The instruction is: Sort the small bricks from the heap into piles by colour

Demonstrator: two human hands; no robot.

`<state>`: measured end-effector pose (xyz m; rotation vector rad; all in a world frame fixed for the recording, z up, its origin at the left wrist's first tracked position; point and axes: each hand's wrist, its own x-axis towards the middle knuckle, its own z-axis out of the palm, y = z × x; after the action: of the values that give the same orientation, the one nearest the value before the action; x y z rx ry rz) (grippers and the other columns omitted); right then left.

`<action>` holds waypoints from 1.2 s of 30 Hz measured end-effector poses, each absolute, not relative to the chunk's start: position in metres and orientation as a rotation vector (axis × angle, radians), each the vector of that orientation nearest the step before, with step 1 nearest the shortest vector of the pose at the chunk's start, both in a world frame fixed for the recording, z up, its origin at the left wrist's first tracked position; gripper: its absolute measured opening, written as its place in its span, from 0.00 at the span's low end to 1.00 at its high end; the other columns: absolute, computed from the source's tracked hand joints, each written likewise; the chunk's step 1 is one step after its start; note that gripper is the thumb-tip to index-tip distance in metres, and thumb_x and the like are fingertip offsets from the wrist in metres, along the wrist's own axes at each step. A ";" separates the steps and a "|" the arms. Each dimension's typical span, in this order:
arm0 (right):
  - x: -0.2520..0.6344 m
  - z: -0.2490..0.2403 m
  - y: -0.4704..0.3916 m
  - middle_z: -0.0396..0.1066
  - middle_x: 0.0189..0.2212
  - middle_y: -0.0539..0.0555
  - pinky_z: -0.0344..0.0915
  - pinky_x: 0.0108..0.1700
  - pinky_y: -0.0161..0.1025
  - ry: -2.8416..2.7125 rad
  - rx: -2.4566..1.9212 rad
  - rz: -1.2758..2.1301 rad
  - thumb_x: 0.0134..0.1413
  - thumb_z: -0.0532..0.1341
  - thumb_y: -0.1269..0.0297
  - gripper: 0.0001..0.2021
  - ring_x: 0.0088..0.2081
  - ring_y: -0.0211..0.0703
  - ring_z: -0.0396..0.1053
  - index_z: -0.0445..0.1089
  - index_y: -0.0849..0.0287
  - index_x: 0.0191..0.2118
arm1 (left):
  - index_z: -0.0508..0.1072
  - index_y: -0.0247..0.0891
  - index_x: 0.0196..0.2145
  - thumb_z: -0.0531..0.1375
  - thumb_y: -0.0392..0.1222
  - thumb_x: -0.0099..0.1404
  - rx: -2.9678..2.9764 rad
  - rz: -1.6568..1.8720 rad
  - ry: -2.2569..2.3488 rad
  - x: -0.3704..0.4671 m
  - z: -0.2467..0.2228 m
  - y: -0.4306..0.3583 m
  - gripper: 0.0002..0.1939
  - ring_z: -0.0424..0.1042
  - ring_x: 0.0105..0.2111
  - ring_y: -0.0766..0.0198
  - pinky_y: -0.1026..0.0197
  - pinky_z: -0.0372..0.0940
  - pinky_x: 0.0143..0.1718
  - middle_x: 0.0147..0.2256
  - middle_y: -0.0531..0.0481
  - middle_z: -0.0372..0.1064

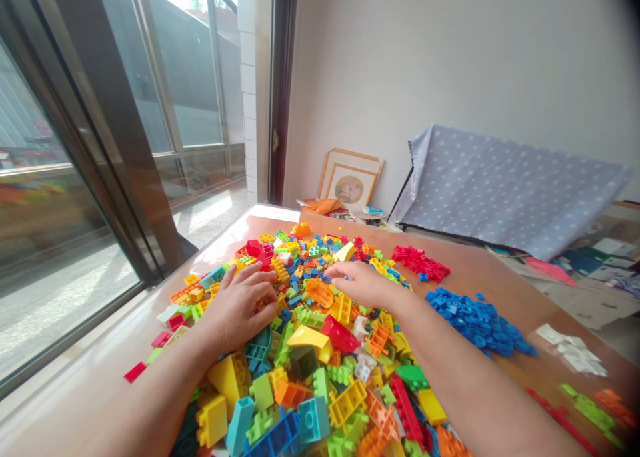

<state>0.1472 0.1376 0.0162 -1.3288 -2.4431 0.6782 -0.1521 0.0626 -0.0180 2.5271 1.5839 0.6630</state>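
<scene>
A large heap of mixed plastic building blocks in yellow, orange, green, red and blue spreads over the table. On the left side of the heap rests my left hand, its fingers apart and bent down among the blocks, with nothing visible in them. My right hand reaches over the middle of the heap, fingers stretched out to the left near an orange boat-shaped block and small blue pieces. A yellow curved block and a red block lie between my forearms.
Sorted piles lie right of the heap: red pieces, blue pieces, white pieces and green pieces. A glass door stands at left. Behind the table are a framed picture and a polka-dot cloth.
</scene>
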 end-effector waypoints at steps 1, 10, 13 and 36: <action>0.138 0.014 0.145 0.76 0.55 0.55 0.64 0.60 0.45 -2.454 -1.307 0.664 0.61 0.58 0.62 0.20 0.57 0.52 0.72 0.75 0.55 0.56 | 0.77 0.47 0.34 0.58 0.49 0.68 2.541 0.660 1.574 -0.152 -0.018 0.063 0.10 0.59 0.65 0.47 0.32 0.40 0.68 0.59 0.53 0.71; 0.107 0.009 0.150 0.76 0.57 0.55 0.64 0.62 0.44 -2.575 -1.195 1.012 0.62 0.56 0.62 0.20 0.57 0.50 0.72 0.77 0.56 0.56 | 0.73 0.46 0.44 0.59 0.46 0.65 2.530 0.702 1.585 -0.154 -0.015 0.060 0.10 0.63 0.62 0.48 0.33 0.46 0.67 0.57 0.49 0.72; 0.127 0.015 0.133 0.80 0.48 0.52 0.69 0.52 0.40 -2.577 -1.152 1.176 0.60 0.58 0.63 0.17 0.48 0.47 0.76 0.80 0.56 0.50 | 0.72 0.47 0.53 0.60 0.45 0.64 2.515 0.715 1.600 -0.153 -0.014 0.059 0.19 0.62 0.63 0.47 0.34 0.44 0.68 0.56 0.49 0.73; 0.124 0.013 0.147 0.79 0.31 0.52 0.64 0.31 0.35 -2.423 -1.688 0.849 0.52 0.62 0.66 0.07 0.31 0.42 0.74 0.78 0.56 0.35 | 0.74 0.46 0.34 0.56 0.49 0.70 2.513 0.628 1.467 -0.151 -0.006 0.056 0.11 0.71 0.51 0.54 0.38 0.39 0.69 0.41 0.53 0.78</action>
<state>0.1242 0.1469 0.0127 -1.6882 -2.4227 0.8495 -0.1509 0.0557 -0.0064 2.5131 1.4668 0.6278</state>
